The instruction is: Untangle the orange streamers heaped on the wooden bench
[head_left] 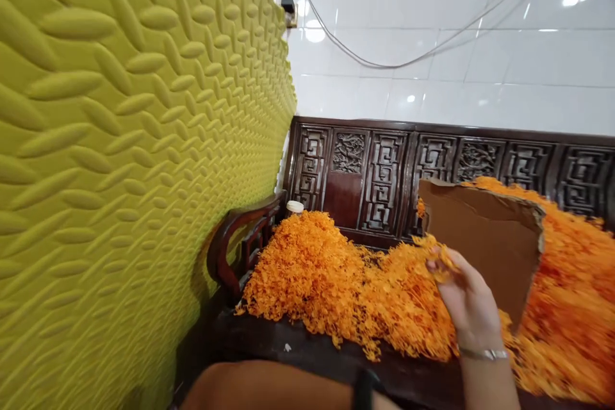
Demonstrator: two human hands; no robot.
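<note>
My right hand (468,298), with a silvery bracelet at the wrist, is raised over the bench with its fingers closed on a few small orange curly pieces (449,262). They look like artificial flower petals. Just below and left of it spreads a heap of the same orange pieces (307,262) along the dark wooden bench. Behind the hand, a brown cardboard sheet (485,243) stands upright, its top edge torn. My left hand is out of view; at the bottom edge a blurred black band (364,389) shows, partly cut off by the frame.
A larger, blurred orange heap (576,295) lies right of the cardboard. The carved bench back (346,192) runs behind, with a curved armrest (223,246) at left. A white lid (295,207) shows behind the pile. Yellow textured padding (144,141) fills the left side; a cable (384,66) hangs on white tiles.
</note>
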